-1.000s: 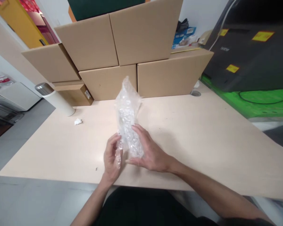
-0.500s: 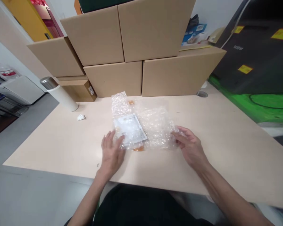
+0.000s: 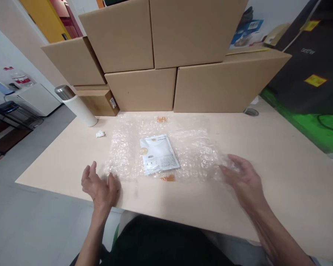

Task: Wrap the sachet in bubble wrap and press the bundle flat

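Observation:
A sheet of clear bubble wrap (image 3: 191, 151) lies spread flat on the beige table (image 3: 280, 177). A small white packet (image 3: 159, 158) with printed text rests in its middle. Orange tape bits (image 3: 161, 119) show at the far and near edges of the sheet. My left hand (image 3: 100, 186) hovers by the sheet's near left corner, fingers spread, holding nothing. My right hand (image 3: 242, 179) rests at the sheet's right edge, fingers apart and blurred.
Several stacked cardboard boxes (image 3: 155, 55) wall off the back of the table. A white flask with a steel cap (image 3: 76, 105) stands at the back left, a small white scrap (image 3: 100, 134) near it. A black machine (image 3: 313, 62) and green surface lie to the right.
The bubble wrap went from a roll held upright in both hands to a sheet spread flat. Both hands have moved apart to its left and right ends, uncovering the white packet.

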{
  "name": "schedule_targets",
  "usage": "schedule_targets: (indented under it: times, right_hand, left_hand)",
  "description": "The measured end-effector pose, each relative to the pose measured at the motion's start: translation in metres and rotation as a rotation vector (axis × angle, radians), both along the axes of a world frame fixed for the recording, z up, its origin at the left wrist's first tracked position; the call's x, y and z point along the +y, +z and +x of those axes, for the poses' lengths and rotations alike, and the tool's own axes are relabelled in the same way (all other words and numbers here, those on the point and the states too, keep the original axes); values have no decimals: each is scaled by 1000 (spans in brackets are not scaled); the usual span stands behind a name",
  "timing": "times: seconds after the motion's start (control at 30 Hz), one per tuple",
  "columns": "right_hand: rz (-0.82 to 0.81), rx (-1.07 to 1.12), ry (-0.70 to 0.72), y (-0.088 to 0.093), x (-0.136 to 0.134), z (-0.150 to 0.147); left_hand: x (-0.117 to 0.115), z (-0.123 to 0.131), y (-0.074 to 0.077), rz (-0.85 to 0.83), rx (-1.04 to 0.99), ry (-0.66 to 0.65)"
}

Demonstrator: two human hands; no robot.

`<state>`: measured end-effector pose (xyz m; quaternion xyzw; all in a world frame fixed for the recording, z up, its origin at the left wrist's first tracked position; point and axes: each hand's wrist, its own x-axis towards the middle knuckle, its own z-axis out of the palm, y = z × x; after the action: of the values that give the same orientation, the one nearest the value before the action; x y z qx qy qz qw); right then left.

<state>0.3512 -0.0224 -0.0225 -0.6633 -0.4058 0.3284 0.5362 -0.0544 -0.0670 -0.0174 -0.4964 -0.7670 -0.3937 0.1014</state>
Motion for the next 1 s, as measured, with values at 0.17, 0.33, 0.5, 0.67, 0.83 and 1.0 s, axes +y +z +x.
schedule_targets:
  times: [0.17,0.33,0.5,0.67,0.83,1.0]
  right_hand:
    - [228,-400,52,31,0,-19]
    - [-44,-223,626,34,31,-62]
    - [-230,-155,762,24,57,-92]
    - [-308,110,746,27,56,-108]
    - [-144,54,837,30,50,-128]
    - [-8,-229,975,28,49,-147]
  left_hand:
    - [11,38,12,-162,-253,-391]
    - [37,72,29,-515,-305,-513]
    - [45,79,19,-523,-396,-505]
    - [47,79,-5,-288,-889,-591]
    - [47,69,6,-55,-1167,-637]
    - [35,25,26,6,-1109,-591]
